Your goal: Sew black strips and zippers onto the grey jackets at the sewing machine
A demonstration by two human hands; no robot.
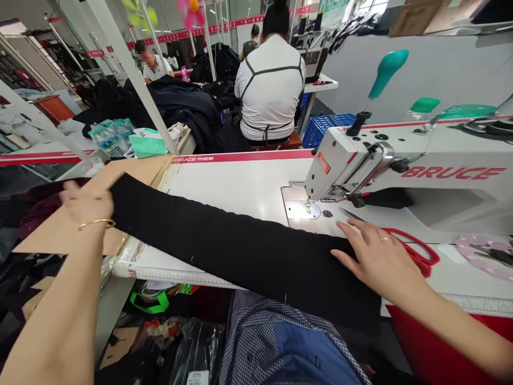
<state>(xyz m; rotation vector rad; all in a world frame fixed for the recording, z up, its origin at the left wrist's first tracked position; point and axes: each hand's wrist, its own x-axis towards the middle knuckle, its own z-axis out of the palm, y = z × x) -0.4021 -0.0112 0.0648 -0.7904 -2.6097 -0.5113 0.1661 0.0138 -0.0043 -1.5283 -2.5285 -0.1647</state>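
Note:
A long black fabric strip [224, 240] stretches across the white sewing table, its near edge hanging over the front. My left hand [88, 206], a little blurred, is closed on the strip's far-left end and holds it up over a sheet of cardboard. Toward the other end, my right hand [377, 251] rests on the fabric with its fingers stretched out. Red-handled scissors [430, 256] lie partly beneath that hand, a blade showing past the fingers. Behind the strip, the sewing machine's needle plate [302, 210] has no fabric over it.
The white sewing machine [452, 155] stands at the right, a teal-handled tool [388, 72] upright on its head. Brown cardboard [52, 230] covers the table's left end. A pink dish [487, 254] holds small tools. Ahead, a person in white [270, 91] sits facing away.

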